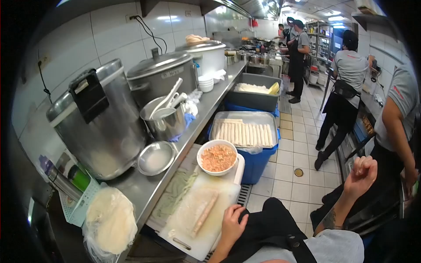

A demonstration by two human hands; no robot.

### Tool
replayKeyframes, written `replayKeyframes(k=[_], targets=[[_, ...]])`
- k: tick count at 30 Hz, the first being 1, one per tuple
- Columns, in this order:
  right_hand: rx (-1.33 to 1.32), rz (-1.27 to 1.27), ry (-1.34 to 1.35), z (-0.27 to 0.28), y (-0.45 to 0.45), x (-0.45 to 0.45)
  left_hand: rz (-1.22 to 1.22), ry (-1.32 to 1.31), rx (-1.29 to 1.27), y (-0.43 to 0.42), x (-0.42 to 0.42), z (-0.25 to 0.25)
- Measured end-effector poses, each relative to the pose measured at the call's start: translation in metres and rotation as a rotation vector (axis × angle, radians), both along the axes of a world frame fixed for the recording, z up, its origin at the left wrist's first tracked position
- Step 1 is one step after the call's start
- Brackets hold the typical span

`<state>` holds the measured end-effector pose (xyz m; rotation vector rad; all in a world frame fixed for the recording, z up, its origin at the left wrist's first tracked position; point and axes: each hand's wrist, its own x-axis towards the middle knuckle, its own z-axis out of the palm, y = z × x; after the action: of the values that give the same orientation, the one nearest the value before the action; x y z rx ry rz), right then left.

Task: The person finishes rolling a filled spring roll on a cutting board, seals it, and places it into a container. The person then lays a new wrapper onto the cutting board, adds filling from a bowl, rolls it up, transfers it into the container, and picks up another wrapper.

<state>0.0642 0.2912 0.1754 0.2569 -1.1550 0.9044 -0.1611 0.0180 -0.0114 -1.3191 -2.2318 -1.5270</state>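
Observation:
A long, thin spring roll (205,215), with filling showing through its wrapper, lies on a white cutting board (230,197). My left hand (233,222) is at the board's right edge, its fingers loosely bent and apart, with nothing seen in them. Raised off to the right, away from the board, my right hand (361,176) has its fingers curled in and no object showing. A white bowl (218,158) of orange minced filling stands at the board's far end. Past it, a tray (244,132) holds several pale rolls in rows on a blue bin (258,164).
Plastic-wrapped round wrappers (110,220) lie at the lower left. A metal bowl (156,158), a steel pot (164,122) with utensils and large cookers (94,118) line the steel shelf. A grey tub (258,93) sits farther back. Co-workers (351,74) stand at right.

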Motion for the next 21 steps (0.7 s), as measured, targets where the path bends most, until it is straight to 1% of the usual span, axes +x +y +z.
replayKeyframes(k=[1, 2, 5, 8, 10, 14, 17, 21], targets=[[0.008, 0.022, -0.019, -0.003, -0.004, -0.003, -0.017, 0.007, -0.016, 0.000, 0.000, -0.005], [0.005, 0.080, -0.062, -0.005, -0.010, -0.004, -0.033, -0.059, -0.040, -0.011, 0.011, -0.014], [-0.018, 0.178, -0.026, 0.004, -0.015, -0.020, -0.070, -0.123, 0.009, -0.007, 0.009, -0.020], [-0.059, 0.129, -0.082, 0.010, -0.022, -0.022, -0.059, -0.149, 0.024, -0.010, 0.011, -0.030], [-0.106, 0.140, -0.075, 0.014, -0.029, -0.025, -0.043, -0.130, 0.046, -0.012, 0.010, -0.041], [-0.160, 0.146, -0.067, 0.017, -0.039, -0.031, -0.104, -0.200, 0.052, -0.015, 0.010, -0.042], [-0.132, 0.175, -0.080, 0.017, -0.042, -0.034, -0.138, -0.209, 0.061, -0.017, 0.009, -0.044], [-0.158, 0.181, -0.078, 0.013, -0.042, -0.044, -0.175, -0.360, 0.123, -0.021, 0.005, -0.050]])
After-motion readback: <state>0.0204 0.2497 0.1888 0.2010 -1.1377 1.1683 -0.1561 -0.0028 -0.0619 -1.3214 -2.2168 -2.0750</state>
